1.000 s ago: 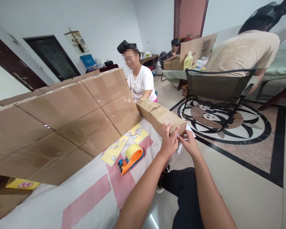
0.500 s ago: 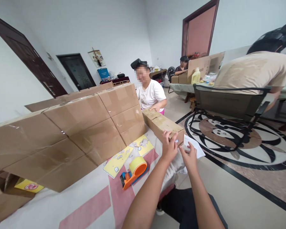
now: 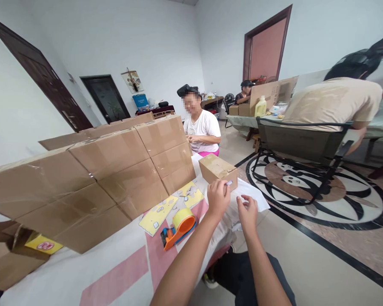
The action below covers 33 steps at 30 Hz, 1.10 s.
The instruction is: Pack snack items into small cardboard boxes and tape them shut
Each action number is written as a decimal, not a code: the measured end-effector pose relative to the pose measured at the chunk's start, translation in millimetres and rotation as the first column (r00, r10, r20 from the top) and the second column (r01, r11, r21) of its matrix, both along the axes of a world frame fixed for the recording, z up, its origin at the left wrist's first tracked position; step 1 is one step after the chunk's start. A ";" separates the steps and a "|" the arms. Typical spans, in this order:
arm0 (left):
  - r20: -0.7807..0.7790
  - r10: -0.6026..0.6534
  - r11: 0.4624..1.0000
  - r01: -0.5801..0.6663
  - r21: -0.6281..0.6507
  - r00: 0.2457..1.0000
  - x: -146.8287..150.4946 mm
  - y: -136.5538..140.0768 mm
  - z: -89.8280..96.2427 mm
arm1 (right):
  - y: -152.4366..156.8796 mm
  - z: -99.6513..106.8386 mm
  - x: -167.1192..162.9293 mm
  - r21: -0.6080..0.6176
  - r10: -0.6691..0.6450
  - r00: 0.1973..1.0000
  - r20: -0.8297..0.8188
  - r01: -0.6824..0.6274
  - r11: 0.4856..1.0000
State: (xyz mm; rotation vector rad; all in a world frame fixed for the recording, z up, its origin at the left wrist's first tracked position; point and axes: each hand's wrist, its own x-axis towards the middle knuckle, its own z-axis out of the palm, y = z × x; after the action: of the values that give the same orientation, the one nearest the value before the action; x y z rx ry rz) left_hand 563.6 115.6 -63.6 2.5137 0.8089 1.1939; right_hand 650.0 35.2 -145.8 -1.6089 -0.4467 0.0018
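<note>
A taped brown cardboard box (image 3: 212,170) lies on the cloth-covered table in front of me. A small pale label (image 3: 230,183) shows on its near end. My left hand (image 3: 218,197) is at that end with its fingers curled together; whether anything is pinched in them is hidden. My right hand (image 3: 248,209) hovers just right of it, thumb and fingers apart, holding nothing. An orange and blue tape dispenser (image 3: 180,227) with a yellowish roll stands to the left of my forearms.
Stacked brown boxes (image 3: 124,170) form a wall along the table's left side. Yellow printed sheets (image 3: 158,214) lie before it. An open carton (image 3: 12,263) is at lower left. A co-worker in white (image 3: 204,129) sits opposite; another person bends beside a folding chair (image 3: 300,142) at right.
The farther of two boxes in the row, under the co-worker's hand before, is gone from there. My left hand has drawn back from the near box's top edge, fingers curling.
</note>
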 end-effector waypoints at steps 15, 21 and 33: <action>-0.272 0.176 0.976 -0.203 -0.076 0.946 -114.6 -13.1 51.7 | 4.9 62.9 -68.9 0.096 0.091 0.986 0.140 -0.105 0.990; -0.220 0.509 0.824 -0.545 -0.155 0.832 -340.1 31.3 42.5 | 37.5 102.0 -195.7 0.048 0.410 0.750 0.519 -0.504 0.863; -0.076 0.987 0.114 -0.946 -0.304 0.143 -691.8 145.7 6.4 | 224.7 69.5 -595.9 -0.461 0.992 0.031 0.119 -0.883 0.083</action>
State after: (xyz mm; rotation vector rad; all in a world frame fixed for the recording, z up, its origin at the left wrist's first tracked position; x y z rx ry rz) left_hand -128.1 261.3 -57.3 1.3243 2.6170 1.3036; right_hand 54.1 259.9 -76.4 -1.2005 -1.9631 0.8444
